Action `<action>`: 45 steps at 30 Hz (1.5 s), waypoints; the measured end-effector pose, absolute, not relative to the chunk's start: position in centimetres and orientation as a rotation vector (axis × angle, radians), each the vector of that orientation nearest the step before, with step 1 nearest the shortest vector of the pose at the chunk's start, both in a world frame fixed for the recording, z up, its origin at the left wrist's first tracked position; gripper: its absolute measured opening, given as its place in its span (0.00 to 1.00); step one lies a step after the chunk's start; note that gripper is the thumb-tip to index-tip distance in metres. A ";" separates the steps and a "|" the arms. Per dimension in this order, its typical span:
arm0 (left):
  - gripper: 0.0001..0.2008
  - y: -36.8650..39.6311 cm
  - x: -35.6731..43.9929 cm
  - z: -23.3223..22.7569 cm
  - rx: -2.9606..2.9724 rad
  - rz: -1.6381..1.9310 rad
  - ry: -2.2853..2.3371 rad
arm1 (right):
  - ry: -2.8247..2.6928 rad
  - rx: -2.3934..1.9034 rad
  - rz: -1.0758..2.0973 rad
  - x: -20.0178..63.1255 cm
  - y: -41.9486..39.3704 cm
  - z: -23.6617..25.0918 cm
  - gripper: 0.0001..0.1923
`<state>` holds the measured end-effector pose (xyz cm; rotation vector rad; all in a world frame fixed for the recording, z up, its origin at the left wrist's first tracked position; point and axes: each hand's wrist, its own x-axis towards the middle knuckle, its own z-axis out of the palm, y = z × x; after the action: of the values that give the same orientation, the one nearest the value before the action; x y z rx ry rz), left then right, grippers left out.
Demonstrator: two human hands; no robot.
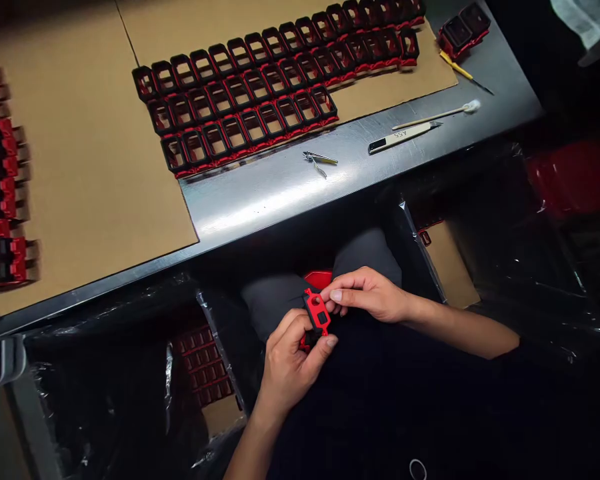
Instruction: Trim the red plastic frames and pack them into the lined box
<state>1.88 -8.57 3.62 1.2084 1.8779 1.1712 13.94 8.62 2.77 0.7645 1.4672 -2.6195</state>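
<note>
Your left hand [290,363] is clamped on a small red and black part [316,317], thumb pressed to its lower end and fingers curled behind it, and you hold it over your lap, below the table edge. Your right hand [367,293] meets it from the other side, fingertips closed together on the part's upper right edge, so both hands touch the same piece. Just behind your right hand a bit of red [319,277] shows on your knee; what it is cannot be told. Beyond both hands runs the metal table [280,193], and on it, straight ahead of your hands, lie nail clippers [319,160]. Further off to the right of them are tweezers [403,137], a swab [437,115] and a yellow pick [463,71]. Past the clippers, rows of black and red frames [275,87] stand on cardboard [95,167], touching one another. More frames [3,180] line the far left. Down to the left of your left hand a bag-lined box [203,363] holds more red parts, and another lined box [450,267] sits just right of your right wrist
</note>
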 end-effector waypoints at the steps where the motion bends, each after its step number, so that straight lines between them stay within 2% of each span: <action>1: 0.07 -8.6 1.9 3.7 1.213 1.172 1.882 | 1.466 0.764 -2.619 13.9 8.6 2.7 0.20; 16: 0.06 -8.5 1.8 3.3 1.462 1.040 1.972 | 1.463 0.824 -2.587 13.5 8.4 3.2 0.17; 25: 0.06 -7.8 1.2 3.6 1.082 1.040 1.788 | 1.812 0.864 -2.445 14.0 8.2 3.6 0.11; 33: 0.05 -7.7 1.1 4.7 1.042 1.006 1.758 | 1.469 0.909 -2.610 13.9 8.2 3.1 0.17; 45: 0.07 -7.6 0.7 4.5 1.029 1.010 1.776 | 1.557 0.913 -2.647 14.4 8.1 3.3 0.12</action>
<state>0.71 -7.65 4.48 1.0289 1.7760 1.0102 14.37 8.06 3.30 0.9134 1.5572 -2.6466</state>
